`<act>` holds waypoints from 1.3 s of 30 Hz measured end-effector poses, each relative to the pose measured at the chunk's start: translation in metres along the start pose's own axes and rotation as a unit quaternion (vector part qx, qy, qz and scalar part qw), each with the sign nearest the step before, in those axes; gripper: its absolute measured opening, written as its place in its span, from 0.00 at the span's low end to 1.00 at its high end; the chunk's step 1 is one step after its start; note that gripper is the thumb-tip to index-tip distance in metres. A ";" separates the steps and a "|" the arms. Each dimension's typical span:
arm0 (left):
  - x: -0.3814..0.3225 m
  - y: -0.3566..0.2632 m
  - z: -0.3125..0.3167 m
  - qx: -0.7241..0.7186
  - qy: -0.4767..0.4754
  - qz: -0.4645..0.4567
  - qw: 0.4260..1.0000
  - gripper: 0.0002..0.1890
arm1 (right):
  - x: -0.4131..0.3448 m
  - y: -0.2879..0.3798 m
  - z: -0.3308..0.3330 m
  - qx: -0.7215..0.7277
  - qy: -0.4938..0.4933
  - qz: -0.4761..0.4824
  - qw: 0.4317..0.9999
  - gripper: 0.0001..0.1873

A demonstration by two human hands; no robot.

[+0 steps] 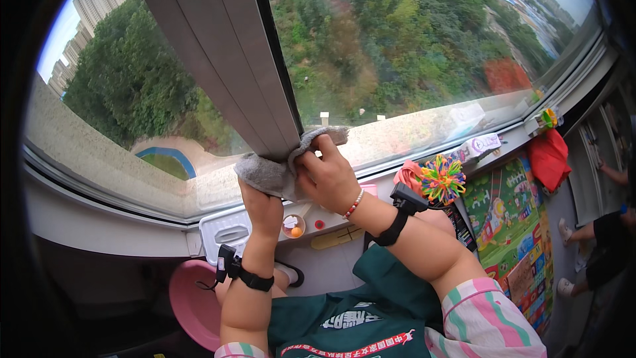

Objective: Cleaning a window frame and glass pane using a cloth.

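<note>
A grey cloth (266, 174) is wrapped around the lower end of the grey window frame post (223, 44), just above the sill. My left hand (261, 209) grips the cloth from below on the post's left side. On the right side, my right hand (328, 174) pinches the cloth with bent fingers, close to the window glass (387, 49); one end of the cloth sticks out past the fingers. My left palm is partly hidden by the cloth. Both forearms wear black straps with small devices.
Below stand a white lidded box (223, 226), a small round container (293, 226) and a pink basin (191, 303). Rightward are a colourful spiky ball (443, 179), a red bag (549, 159) and a patterned play mat (512, 219). Another person (606, 248) is at the far right.
</note>
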State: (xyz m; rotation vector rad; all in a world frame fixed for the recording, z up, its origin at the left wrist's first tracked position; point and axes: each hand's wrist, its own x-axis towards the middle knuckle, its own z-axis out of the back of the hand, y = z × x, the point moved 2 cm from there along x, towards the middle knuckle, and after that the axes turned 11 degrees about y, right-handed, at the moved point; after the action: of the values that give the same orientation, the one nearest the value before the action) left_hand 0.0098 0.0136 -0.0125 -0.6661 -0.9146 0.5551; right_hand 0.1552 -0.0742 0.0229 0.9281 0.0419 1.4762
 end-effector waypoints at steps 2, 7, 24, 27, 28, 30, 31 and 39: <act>0.004 -0.007 0.004 -0.020 -0.015 0.002 1.000 0.25 | 0.003 0.004 0.006 0.002 -0.044 0.033 0.998 0.15; 0.009 -0.017 0.005 0.030 -0.059 -0.057 0.996 0.29 | 0.015 0.030 0.015 -0.003 -0.130 0.083 0.988 0.20; 0.013 -0.020 0.010 0.056 -0.054 -0.087 0.993 0.28 | 0.017 0.032 0.018 -0.013 -0.123 0.101 0.987 0.24; 0.010 -0.017 0.006 0.072 -0.047 -0.072 0.994 0.27 | 0.015 0.025 0.013 -0.030 -0.118 0.090 0.989 0.21; 0.007 -0.011 0.005 0.073 -0.047 -0.072 0.994 0.27 | 0.012 0.021 0.010 -0.028 -0.118 0.090 0.989 0.21; 0.003 0.000 0.002 0.017 -0.010 -0.051 0.999 0.24 | 0.005 0.008 0.003 0.014 -0.032 0.017 0.999 0.13; 0.000 0.004 0.003 0.036 0.027 -0.047 0.998 0.24 | 0.003 0.003 0.000 -0.003 -0.035 0.014 0.999 0.09; 0.010 -0.013 0.007 0.009 -0.045 -0.037 0.998 0.29 | 0.014 0.025 0.012 0.018 -0.107 0.066 0.992 0.15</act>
State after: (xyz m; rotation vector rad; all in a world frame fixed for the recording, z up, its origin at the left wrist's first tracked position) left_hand 0.0110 0.0138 0.0056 -0.5933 -1.0137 0.5306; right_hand 0.1432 -0.0726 0.0517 1.1311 -0.1528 1.4927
